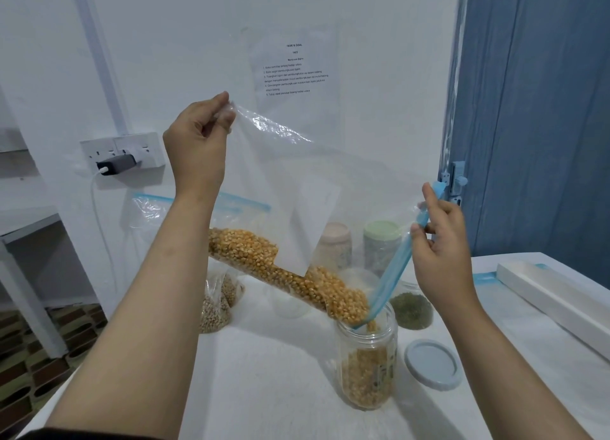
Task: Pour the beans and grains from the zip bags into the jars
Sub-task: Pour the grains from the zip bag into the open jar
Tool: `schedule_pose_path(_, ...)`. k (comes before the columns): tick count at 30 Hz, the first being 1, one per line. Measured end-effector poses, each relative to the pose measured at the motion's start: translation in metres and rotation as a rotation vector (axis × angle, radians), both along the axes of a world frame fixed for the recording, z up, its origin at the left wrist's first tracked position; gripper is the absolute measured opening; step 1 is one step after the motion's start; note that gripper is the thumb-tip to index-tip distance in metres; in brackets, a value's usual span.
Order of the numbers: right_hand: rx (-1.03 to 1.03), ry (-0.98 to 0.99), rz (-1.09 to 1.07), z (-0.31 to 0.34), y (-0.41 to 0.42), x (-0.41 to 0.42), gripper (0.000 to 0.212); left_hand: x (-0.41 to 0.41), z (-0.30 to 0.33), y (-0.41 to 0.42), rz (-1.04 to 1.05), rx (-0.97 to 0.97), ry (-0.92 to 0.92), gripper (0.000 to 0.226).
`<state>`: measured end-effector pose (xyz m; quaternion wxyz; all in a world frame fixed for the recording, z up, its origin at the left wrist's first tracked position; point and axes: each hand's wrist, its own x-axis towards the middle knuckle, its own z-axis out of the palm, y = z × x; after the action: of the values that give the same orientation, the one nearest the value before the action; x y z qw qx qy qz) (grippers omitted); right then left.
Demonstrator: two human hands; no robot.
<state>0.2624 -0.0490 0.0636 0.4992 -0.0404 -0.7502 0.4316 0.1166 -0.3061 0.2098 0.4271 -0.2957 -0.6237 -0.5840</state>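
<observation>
- Two hands hold a clear zip bag tilted over an open jar on the table.
- Left hand fingers pinch the bag's raised bottom corner.
- Right hand fingers pinch its blue zip strip.
- Corn kernels slide from the bag's mouth into the jar, partly filled.
- A grey lid lies just beside the jar.

A white wall fills the back, with a printed sheet stuck on it and a socket strip holding a dark charger and white cable. A blue door stands at the right. Patterned brown floor shows at lower left beside a white shelf
</observation>
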Motion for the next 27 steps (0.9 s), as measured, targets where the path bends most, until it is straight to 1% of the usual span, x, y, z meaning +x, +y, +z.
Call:
schedule_pose_path(18, -0.012, 0.030, 0.035, 0.009, -0.005, 0.010, 0.056, 0.000, 0.009, 0.002, -0.007, 0.040, -0.001, 0.026)
schedule_pose_path(27, 0.008, 0.033, 0.032, 0.013, -0.006, 0.014, 0.062, -0.001, 0.011, 0.004, -0.014, 0.040, 0.002, 0.027)
